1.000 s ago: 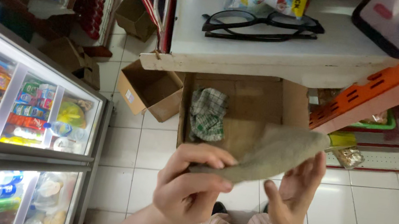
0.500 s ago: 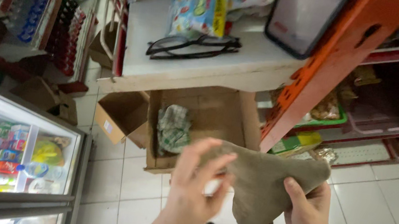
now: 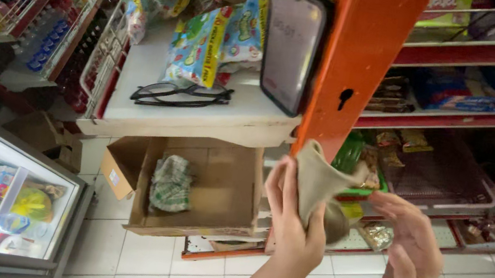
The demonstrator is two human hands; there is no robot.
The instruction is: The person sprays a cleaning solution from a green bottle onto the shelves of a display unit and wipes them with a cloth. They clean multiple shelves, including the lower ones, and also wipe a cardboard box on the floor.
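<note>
My left hand (image 3: 292, 224) is raised in front of an orange shelf upright (image 3: 362, 58) and pinches a grey-brown cloth (image 3: 318, 180), which hangs folded over its fingers. My right hand (image 3: 412, 262) is just right of the cloth with its fingers spread and holds nothing; its fingertips are close to the cloth's lower bulge. Below and left, an open cardboard box (image 3: 217, 193) holds a crumpled green-and-white packet (image 3: 171, 183).
A white shelf top (image 3: 140, 79) carries black glasses (image 3: 181, 94), colourful snack bags (image 3: 212, 44) and a dark tablet (image 3: 291, 48). Red shelves with packets (image 3: 457, 117) fill the right. A glass-topped freezer (image 3: 0, 201) stands at the lower left, on a tiled floor (image 3: 152, 267).
The view has swung up and right toward the shelves. The cloth passed from my right hand into my left, and my right hand opened and drew away from it.
</note>
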